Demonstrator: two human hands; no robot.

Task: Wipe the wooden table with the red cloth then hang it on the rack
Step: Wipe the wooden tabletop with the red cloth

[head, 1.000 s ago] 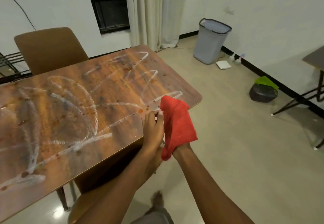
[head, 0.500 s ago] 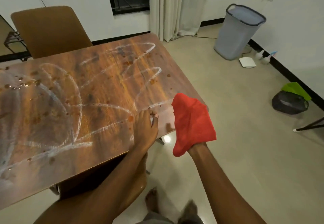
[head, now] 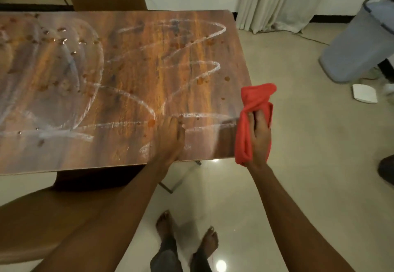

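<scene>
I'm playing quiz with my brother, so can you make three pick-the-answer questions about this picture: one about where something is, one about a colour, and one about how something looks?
1. Where is the red cloth? A on the floor; B in the right hand, by the end of the table; C over the chair.
2. What colour is the bin? A grey; B green; C yellow.
3. How is the table? A spotless; B streaked white with brown spots; C under a tablecloth.
Answers: B, fingers curl round it; A, its sides are grey; B, smears and spots cover the wood.
</scene>
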